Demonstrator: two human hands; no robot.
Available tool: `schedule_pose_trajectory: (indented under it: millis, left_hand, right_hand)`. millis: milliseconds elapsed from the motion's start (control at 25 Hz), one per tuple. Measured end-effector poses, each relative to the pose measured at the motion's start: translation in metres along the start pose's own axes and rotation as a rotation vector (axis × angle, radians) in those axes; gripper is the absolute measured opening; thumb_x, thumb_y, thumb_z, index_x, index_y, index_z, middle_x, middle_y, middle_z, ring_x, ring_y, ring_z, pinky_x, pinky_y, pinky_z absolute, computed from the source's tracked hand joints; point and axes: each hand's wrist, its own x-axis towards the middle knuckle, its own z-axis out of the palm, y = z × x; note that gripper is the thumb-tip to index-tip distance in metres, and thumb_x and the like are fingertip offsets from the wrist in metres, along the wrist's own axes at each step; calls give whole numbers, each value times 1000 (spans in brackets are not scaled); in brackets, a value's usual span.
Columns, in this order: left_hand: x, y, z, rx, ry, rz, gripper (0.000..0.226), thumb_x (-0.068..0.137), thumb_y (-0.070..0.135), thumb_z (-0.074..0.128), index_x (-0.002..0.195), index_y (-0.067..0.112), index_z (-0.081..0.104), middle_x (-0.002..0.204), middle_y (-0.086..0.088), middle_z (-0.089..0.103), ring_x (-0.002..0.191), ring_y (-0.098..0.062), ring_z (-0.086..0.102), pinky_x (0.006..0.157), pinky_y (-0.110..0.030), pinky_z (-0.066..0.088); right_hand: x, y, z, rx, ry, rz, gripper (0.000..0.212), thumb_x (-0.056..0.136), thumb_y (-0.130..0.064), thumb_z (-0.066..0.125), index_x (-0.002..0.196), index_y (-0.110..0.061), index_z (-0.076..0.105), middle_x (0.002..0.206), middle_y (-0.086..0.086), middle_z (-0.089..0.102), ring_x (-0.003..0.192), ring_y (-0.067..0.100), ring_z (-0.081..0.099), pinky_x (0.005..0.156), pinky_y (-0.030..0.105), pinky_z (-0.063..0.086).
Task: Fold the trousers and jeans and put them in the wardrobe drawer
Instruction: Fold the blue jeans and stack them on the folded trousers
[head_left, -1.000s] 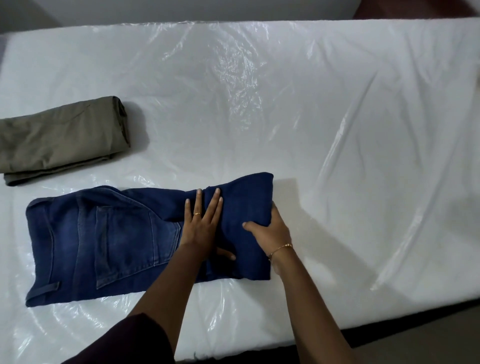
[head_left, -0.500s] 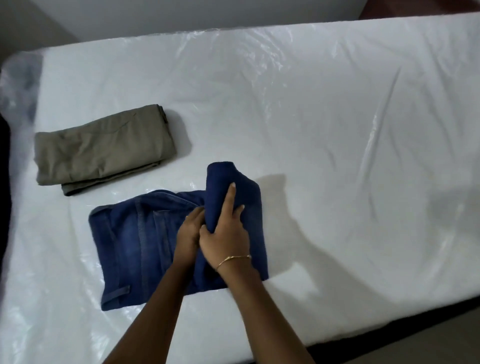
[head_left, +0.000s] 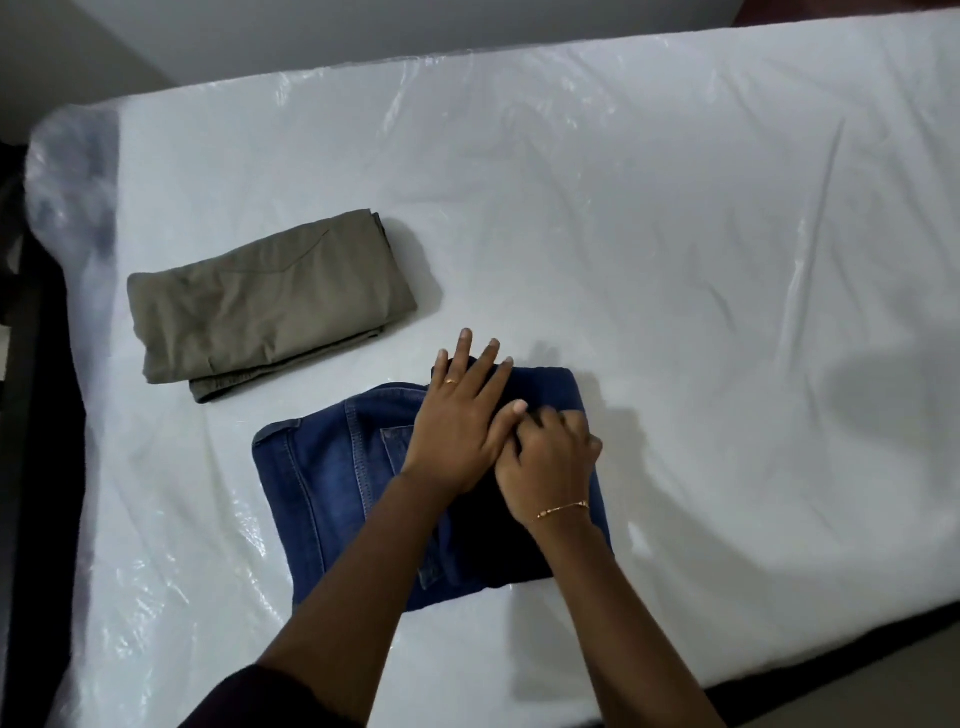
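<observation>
Blue jeans lie folded into a compact rectangle near the front of the mattress, the right part laid over the left. My left hand lies flat on the jeans, fingers spread and pointing away, a ring on one finger. My right hand rests just right of it on the folded-over layer, fingers curled down into the cloth, a thin bracelet at the wrist. Olive-green trousers lie folded behind and to the left, apart from the jeans.
The mattress is wrapped in clear crinkled plastic. Its front edge runs along the lower right. A dark bed frame borders the left side. A pale wall stands behind. No wardrobe or drawer is in view.
The raised right end of the jeans has been laid down over the rest. My left hand went from gripping the cloth to lying flat on top. The view shifted left.
</observation>
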Motion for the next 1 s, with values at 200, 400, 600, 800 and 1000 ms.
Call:
schedule_pose_trajectory:
  millis: [200,400,600,800,1000]
  left_hand:
    - [-41,-9,42,159,-61,-161,75,93,60,9,146,8,17,155,-16,13,144,-30,-3,116,-42,0]
    - [-46,-19,60,155,-37,-212,70,95,56,9,146,7,13,154,-16,10,144,-26,-14,115,-43,0]
    - [-43,-23,70,157,-71,-237,71,95,56,6,146,7,12,154,-17,9,144,-27,-14,115,-45,2]
    - [-40,-23,69,163,-104,-214,81,90,67,6,146,8,12,154,-15,4,143,-27,-16,114,-45,0]
    - [-42,-18,56,158,-200,-250,96,81,77,-1,146,7,4,153,-13,-7,143,-31,-8,113,-47,-6]
  right_hand:
    - [-17,28,41,-239,-94,-52,64,78,-48,33,139,-29,36,142,15,39,133,39,27,102,63,31]
    - [-12,35,62,-315,-66,-73,69,78,-54,31,144,-35,22,153,12,13,138,40,13,108,62,16]
    - [-9,42,73,-341,-37,-83,67,78,-53,32,142,-36,25,152,10,17,137,40,15,107,61,14]
    - [-7,44,59,-131,108,-93,54,79,-33,44,133,-31,46,145,10,41,129,40,35,95,55,41]
    - [3,43,14,323,-160,547,74,80,-21,62,145,-18,26,128,12,53,107,32,55,90,42,49]
